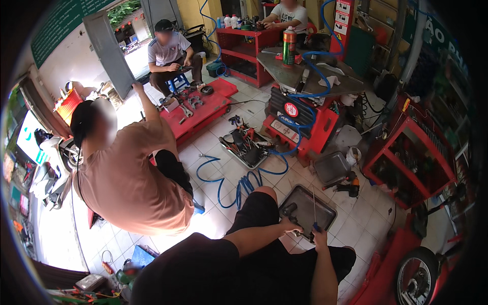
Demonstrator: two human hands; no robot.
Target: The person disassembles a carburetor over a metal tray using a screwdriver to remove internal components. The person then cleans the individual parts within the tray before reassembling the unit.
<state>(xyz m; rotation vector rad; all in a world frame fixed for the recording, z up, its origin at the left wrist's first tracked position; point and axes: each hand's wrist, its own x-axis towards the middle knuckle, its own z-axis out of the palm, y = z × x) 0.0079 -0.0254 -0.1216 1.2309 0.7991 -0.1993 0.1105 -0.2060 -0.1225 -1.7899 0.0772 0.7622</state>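
Observation:
Low in the view, over a grey metal tray (314, 201), my left hand (290, 224) grips a dark metal part (288, 211) whose exact kind I cannot make out. To its right, my right hand (318, 234) is closed on the blue handle of a long screwdriver (315, 224), its thin shaft pointing up across the tray.
A co-worker in brown (132, 178) sits left; two others (165, 56) (284, 18) are farther back. Coiled blue hose (244, 188), a tool tray (244, 147), a red low bench (198, 114), red carts (406, 152) and a wheel (417, 279) surround me.

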